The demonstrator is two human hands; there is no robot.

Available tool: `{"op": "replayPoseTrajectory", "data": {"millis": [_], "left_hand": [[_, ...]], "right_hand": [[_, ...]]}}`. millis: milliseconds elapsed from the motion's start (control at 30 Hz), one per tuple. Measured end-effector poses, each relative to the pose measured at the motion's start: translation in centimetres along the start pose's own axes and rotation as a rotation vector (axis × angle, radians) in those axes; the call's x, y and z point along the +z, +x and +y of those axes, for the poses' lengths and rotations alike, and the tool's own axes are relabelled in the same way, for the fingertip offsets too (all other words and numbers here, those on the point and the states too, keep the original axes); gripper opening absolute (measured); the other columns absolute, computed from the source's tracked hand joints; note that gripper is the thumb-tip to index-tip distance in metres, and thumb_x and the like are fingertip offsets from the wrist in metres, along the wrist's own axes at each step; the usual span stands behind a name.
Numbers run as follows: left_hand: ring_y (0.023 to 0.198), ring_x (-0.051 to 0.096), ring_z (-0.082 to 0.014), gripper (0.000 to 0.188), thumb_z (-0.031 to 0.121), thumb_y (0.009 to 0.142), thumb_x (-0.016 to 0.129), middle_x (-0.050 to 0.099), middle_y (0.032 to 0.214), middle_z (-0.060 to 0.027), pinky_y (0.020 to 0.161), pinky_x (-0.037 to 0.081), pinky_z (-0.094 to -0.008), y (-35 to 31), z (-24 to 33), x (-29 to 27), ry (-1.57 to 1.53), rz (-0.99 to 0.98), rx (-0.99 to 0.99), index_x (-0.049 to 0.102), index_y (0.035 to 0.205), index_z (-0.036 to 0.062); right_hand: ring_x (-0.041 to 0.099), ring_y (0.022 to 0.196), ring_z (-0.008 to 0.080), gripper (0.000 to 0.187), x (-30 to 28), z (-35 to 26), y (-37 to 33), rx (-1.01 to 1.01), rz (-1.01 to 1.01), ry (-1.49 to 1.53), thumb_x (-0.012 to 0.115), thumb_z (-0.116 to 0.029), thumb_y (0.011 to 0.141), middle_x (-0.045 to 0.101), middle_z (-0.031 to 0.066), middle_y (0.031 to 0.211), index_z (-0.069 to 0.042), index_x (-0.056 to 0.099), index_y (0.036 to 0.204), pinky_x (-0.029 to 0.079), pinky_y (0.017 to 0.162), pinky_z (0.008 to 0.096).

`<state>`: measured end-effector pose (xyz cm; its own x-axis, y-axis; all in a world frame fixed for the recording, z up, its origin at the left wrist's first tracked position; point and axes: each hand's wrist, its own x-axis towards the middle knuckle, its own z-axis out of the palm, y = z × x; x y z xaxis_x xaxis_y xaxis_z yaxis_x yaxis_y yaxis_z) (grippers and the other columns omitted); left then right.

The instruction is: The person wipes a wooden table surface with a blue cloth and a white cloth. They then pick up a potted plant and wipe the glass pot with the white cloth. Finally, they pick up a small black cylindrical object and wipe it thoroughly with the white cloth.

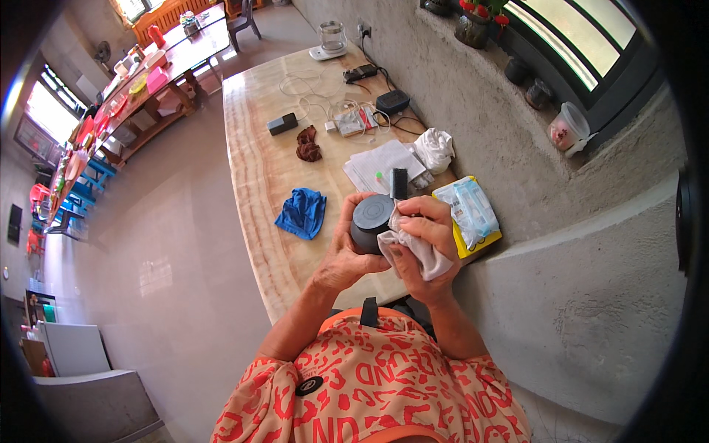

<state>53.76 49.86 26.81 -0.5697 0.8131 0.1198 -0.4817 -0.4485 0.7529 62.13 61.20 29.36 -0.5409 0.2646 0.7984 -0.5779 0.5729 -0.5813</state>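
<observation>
My left hand (344,252) is wrapped round a dark grey cylinder with a flat round top (373,212), held above the near end of the marble-patterned table (255,155). In my right hand (430,227) is a crumpled whitish cloth (419,257), pressed against the right side of the cylinder. The kind of cylinder cannot be made out. Just beyond my hands a small black block (399,182) rests by some white papers (375,164). A blue cloth (301,213) lies to the left, and a pack of wipes (470,207) on a yellow packet (467,244) lies to the right.
Farther along lie a brown cloth (309,145), a white crumpled cloth (434,150), a dark box (282,124), cables and a black case (392,102). A glass kettle (332,37) stands at the far end. A grey wall (413,81) borders the table's right side.
</observation>
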Motion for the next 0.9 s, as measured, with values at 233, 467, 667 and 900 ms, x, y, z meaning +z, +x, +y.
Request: {"op": "replayPoseTrajectory", "data": {"millis": [233,467,667,900], "left_hand": [[0.107,0.052,-0.0173,0.083,-0.004,0.055,0.075,0.051,0.114,-0.0065,0.091,0.046,-0.032,0.0,-0.6,-0.3,-0.127,-0.018,0.003,0.032,0.125,0.0102],[0.111,0.052,-0.0221,0.081,-0.007,0.058,0.071,0.051,0.118,-0.0085,0.096,0.044,-0.0372,-0.1,-1.2,-1.5,-0.339,0.121,0.035,0.035,0.128,0.0091],[0.109,0.053,-0.0207,0.08,-0.009,0.06,0.073,0.051,0.119,-0.0074,0.092,0.046,-0.0361,0.2,-1.0,-0.6,-0.274,0.124,0.051,0.035,0.128,0.0116],[0.106,0.053,-0.0158,0.081,-0.005,0.056,0.081,0.051,0.116,-0.0043,0.087,0.049,-0.0306,-0.3,-0.9,-0.6,-0.156,0.089,0.1,0.036,0.122,0.0125]], "right_hand": [[0.054,0.096,0.0132,0.019,0.5,0.3,0.6,0.521,0.151,0.392,0.053,-0.014,0.092,0.059,0.0114,0.105,-0.002,0.051,0.107,0.042,0.086,0.0268],[0.053,0.075,0.0117,0.017,0.3,0.5,-1.1,0.543,0.093,-0.002,0.055,-0.012,0.091,0.058,0.005,0.085,-0.001,0.052,0.103,0.044,0.067,0.027],[0.054,0.086,0.0222,0.021,-0.1,-0.1,-0.3,0.297,0.186,-0.101,0.059,-0.004,0.084,0.054,0.0133,0.096,-0.001,0.053,0.103,0.044,0.077,0.032],[0.052,0.098,0.0201,0.02,1.9,0.9,0.1,0.271,0.087,0.087,0.05,-0.009,0.091,0.054,0.0159,0.109,0.002,0.048,0.107,0.042,0.086,0.0313]]}}
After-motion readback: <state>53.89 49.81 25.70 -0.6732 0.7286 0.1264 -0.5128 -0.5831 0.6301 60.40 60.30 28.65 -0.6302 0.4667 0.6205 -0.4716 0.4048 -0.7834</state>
